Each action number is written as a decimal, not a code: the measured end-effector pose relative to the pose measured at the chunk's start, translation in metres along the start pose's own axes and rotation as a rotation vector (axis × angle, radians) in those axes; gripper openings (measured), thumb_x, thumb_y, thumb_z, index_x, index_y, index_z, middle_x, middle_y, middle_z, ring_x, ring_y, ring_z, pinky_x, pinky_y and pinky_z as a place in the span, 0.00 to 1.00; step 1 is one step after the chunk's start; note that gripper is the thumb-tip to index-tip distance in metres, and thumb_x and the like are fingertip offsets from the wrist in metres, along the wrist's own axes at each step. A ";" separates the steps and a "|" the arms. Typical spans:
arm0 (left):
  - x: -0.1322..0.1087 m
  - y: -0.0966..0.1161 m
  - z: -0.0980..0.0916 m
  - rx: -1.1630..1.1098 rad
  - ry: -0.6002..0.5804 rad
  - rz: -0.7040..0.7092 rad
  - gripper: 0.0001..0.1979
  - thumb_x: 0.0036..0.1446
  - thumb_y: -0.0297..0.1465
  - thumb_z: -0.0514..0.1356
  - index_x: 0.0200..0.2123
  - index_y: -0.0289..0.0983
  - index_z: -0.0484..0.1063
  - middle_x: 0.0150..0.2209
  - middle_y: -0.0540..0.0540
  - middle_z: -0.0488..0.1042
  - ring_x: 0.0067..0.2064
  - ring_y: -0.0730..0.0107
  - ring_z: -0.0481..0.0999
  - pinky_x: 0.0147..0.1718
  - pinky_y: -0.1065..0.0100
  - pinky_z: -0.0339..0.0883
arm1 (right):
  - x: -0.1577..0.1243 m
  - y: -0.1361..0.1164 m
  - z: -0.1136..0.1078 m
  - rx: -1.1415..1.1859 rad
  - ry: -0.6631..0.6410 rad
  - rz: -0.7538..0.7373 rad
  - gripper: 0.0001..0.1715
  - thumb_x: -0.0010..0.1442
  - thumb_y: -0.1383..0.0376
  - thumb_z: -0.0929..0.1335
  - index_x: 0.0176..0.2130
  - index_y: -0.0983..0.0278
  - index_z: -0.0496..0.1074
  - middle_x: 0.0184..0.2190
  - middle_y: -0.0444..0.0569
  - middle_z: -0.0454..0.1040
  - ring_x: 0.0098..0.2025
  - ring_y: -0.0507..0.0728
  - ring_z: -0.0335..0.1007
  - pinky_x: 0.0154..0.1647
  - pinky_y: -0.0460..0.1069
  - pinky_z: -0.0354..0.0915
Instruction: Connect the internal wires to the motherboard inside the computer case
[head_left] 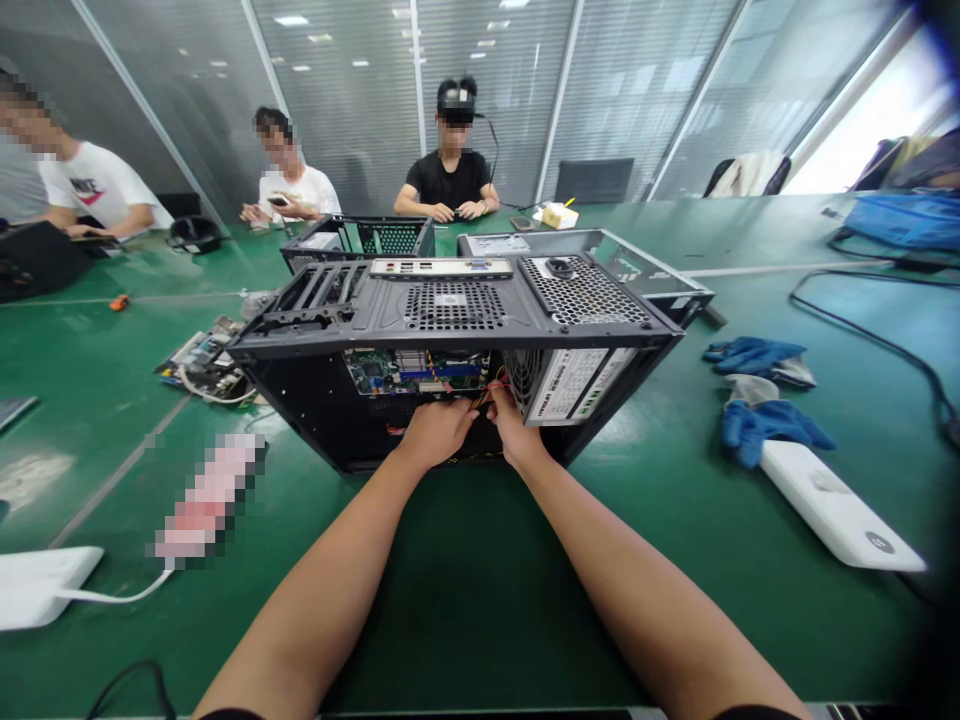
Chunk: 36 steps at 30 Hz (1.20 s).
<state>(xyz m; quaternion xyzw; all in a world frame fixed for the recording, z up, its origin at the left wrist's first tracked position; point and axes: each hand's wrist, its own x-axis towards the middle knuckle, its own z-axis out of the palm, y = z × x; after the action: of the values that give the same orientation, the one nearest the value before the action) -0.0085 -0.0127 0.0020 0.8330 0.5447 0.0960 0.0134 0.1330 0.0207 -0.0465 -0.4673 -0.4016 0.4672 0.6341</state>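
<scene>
A black computer case (450,310) lies open toward me on the green table (465,580). Inside it I see a green motherboard (405,368), a power supply (570,385) at the right, and red and yellow wires (491,390). Both my hands reach into the opening. My left hand (436,428) is curled, fingers tucked inside near the wires. My right hand (511,425) is closed beside it, fingertips among the wires next to the power supply. What each hand grips is hidden.
A loose circuit board (201,362) lies left of the case, and a second case (360,238) and metal side panel (637,265) lie behind. Blue gloves (765,400) and a white device (836,505) are at right. Three people sit across the table.
</scene>
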 end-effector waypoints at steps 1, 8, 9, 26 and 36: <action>0.000 -0.001 0.000 -0.008 0.002 0.002 0.18 0.69 0.38 0.45 0.43 0.37 0.72 0.38 0.39 0.79 0.39 0.56 0.80 0.36 0.63 0.69 | -0.001 -0.002 0.001 0.033 0.025 0.025 0.24 0.48 0.45 0.72 0.31 0.61 0.66 0.26 0.40 0.67 0.22 0.47 0.58 0.24 0.47 0.60; 0.001 -0.003 0.002 -0.039 0.013 0.012 0.17 0.68 0.39 0.48 0.41 0.37 0.73 0.38 0.40 0.79 0.40 0.57 0.79 0.37 0.64 0.67 | 0.000 -0.005 0.001 0.075 0.021 0.014 0.26 0.45 0.45 0.73 0.31 0.61 0.67 0.25 0.39 0.66 0.20 0.46 0.55 0.19 0.46 0.54; 0.001 -0.003 0.002 -0.035 0.018 0.013 0.17 0.68 0.39 0.48 0.41 0.37 0.73 0.38 0.39 0.79 0.40 0.57 0.79 0.37 0.64 0.67 | 0.000 -0.005 0.001 0.069 0.026 0.014 0.26 0.45 0.45 0.73 0.31 0.61 0.66 0.25 0.39 0.65 0.20 0.46 0.54 0.19 0.46 0.54; 0.003 -0.009 0.011 -0.348 0.101 0.069 0.16 0.67 0.37 0.50 0.33 0.37 0.72 0.25 0.48 0.73 0.27 0.68 0.72 0.28 0.70 0.55 | 0.009 -0.015 -0.002 0.209 -0.128 0.177 0.22 0.43 0.49 0.74 0.30 0.61 0.68 0.25 0.41 0.69 0.20 0.46 0.55 0.20 0.46 0.51; 0.004 -0.010 0.012 -0.430 0.095 0.084 0.16 0.66 0.37 0.50 0.29 0.37 0.70 0.23 0.50 0.69 0.25 0.71 0.67 0.27 0.70 0.51 | 0.008 -0.017 -0.008 0.224 -0.216 0.192 0.23 0.43 0.48 0.74 0.32 0.60 0.70 0.28 0.42 0.71 0.22 0.47 0.52 0.22 0.47 0.51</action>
<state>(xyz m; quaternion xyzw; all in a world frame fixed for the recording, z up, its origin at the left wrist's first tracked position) -0.0137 -0.0046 -0.0103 0.8275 0.4766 0.2494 0.1611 0.1466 0.0249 -0.0319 -0.3772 -0.3664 0.6148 0.5878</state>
